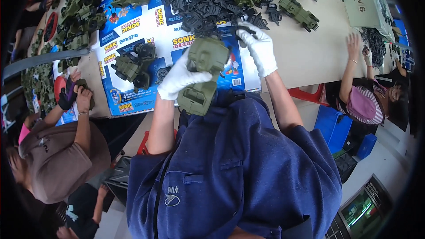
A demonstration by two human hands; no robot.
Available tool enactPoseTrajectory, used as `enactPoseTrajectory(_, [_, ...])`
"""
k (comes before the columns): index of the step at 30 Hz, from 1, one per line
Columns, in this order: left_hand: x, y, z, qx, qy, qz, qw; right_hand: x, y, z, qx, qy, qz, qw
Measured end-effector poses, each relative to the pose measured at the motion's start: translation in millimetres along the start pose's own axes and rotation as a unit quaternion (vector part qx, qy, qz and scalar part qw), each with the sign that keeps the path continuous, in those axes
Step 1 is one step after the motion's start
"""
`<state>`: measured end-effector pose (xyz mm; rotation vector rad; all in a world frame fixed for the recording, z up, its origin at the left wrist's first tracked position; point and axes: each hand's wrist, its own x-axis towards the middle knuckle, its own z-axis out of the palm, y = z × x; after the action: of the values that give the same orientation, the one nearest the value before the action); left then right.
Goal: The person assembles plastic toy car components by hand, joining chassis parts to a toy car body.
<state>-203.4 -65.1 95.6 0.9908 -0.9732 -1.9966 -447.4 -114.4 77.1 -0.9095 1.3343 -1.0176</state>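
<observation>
My left hand (182, 80), in a white glove, is closed around an olive-green toy military truck (204, 57), tilted in front of my body. My right hand (260, 49), also gloved in white, is to its right, with fingertips pinched on a small black plastic part (241, 42), whose outline is partly hidden. Just beyond both hands lies a heap of black plastic parts (199, 6). Left of my left hand, another green toy vehicle with black wheels (133, 67) rests on the printed cardboard sheet (170, 31), and a loose black wheel (163, 73) lies beside it.
Piles of green toy vehicles (84, 0) fill the table's far left. Another green vehicle (299, 13) sits at the far right, near a pale green bin (358, 6). Co-workers sit at left (66, 150) and right (361, 102). A grey strap (48, 59) crosses the left side.
</observation>
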Motion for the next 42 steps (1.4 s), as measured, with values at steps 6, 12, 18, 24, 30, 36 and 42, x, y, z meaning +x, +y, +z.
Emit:
enactPoseTrajectory(6, [-3.7, 3.5, 9.3, -0.014, -0.027, -0.040, 0.999, -2.4, -43.0, -8.7, -0.088, -0.319, -0.043, 0.943])
enactPoseTrajectory(12, [-3.5, 13.3, 14.2, 0.028, -0.052, -0.058, 0.997, -3.5, -27.2, -20.6, 0.015, -0.315, -0.001, 0.949])
enactPoseTrajectory(18, [-0.6, 15.5, 21.4, 0.021, -0.032, -0.075, 0.996, -1.4, -14.1, -24.3, 0.000, -0.296, -0.031, 0.955])
enactPoseTrajectory(24, [1.4, 13.5, 20.4, -0.008, -0.042, -0.073, 0.996, -2.3, -21.2, -25.5, -0.017, -0.296, -0.018, 0.955])
enactPoseTrajectory(30, [1.8, 9.6, 18.9, 0.013, -0.034, -0.072, 0.997, 4.1, -21.5, -33.9, -0.084, -0.328, -0.100, 0.936])
enactPoseTrajectory(36, [-0.5, 14.6, 20.7, 0.005, -0.031, -0.062, 0.998, 0.7, -38.5, -32.8, -0.143, -0.351, -0.080, 0.922])
enactPoseTrajectory(42, [5.0, 11.0, 40.8, -0.010, 0.046, -0.053, 0.997, -8.5, -40.0, -12.6, -0.300, -0.342, -0.182, 0.872])
